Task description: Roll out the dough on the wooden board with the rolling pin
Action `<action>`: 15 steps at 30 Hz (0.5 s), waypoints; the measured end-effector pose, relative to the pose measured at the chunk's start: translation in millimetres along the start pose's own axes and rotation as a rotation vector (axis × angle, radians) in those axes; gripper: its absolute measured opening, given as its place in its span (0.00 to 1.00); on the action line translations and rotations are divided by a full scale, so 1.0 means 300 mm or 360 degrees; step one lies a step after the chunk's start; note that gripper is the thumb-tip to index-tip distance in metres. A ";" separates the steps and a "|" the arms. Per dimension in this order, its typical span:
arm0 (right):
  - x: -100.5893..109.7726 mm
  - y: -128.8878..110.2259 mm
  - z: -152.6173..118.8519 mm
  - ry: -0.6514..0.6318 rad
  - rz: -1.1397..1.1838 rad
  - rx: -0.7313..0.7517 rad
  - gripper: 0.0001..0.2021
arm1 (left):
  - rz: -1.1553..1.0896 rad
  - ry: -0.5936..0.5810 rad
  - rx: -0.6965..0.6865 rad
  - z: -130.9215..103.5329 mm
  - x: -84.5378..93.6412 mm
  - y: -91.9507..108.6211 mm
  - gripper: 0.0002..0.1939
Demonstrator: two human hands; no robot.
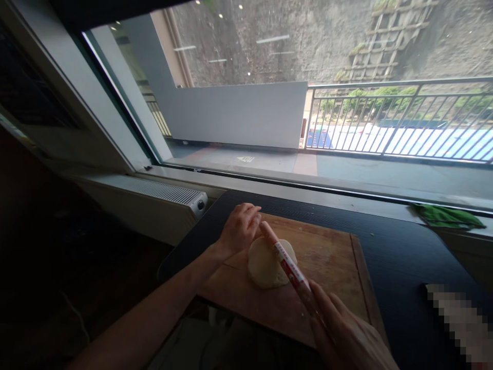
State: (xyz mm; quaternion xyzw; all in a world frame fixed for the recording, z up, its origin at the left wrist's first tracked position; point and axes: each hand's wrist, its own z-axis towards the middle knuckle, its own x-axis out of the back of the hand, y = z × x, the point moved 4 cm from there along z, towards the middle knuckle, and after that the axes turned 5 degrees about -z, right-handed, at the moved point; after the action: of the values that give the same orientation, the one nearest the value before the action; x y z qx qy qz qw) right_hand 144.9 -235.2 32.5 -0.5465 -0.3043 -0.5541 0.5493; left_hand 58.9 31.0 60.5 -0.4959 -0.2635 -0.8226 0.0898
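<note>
A round, flat piece of pale dough (265, 264) lies on a wooden board (327, 257). Across it, slanting from upper left to lower right, is a rolling pin (290, 270) with a red and white label. My right hand (342, 324) is wrapped round the pin's near end. At the dough's upper left edge is my left hand (241, 228), fingers bent and close together beside the pin's far end; whether they pinch the dough is hidden.
The board rests on a dark table (404, 257) below a large window. A green cloth (449, 216) is on the sill at the right. A white heater (165, 192) stands left of the table. A blurred-out object (462, 318) lies at the right.
</note>
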 end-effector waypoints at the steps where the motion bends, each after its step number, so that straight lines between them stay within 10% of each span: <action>1: -0.002 -0.014 0.001 -0.0004 -0.0004 0.0009 0.24 | 0.0001 -0.0126 -0.0064 0.012 -0.033 0.018 0.24; 8: 0.033 0.040 -0.003 -0.0013 -0.0093 -0.0066 0.26 | 0.0129 -0.0837 -0.0114 0.187 -0.291 0.209 0.32; 15: 0.047 0.002 -0.001 0.0088 -0.0142 0.0093 0.28 | 0.0172 -0.0865 -0.0109 0.070 -0.179 0.115 0.30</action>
State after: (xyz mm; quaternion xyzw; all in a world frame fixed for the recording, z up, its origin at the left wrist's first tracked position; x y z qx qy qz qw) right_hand 148.2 -239.4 45.5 -0.5007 -0.3291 -0.5839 0.5478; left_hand 115.5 6.7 33.7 -0.7145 -0.2232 -0.6617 0.0427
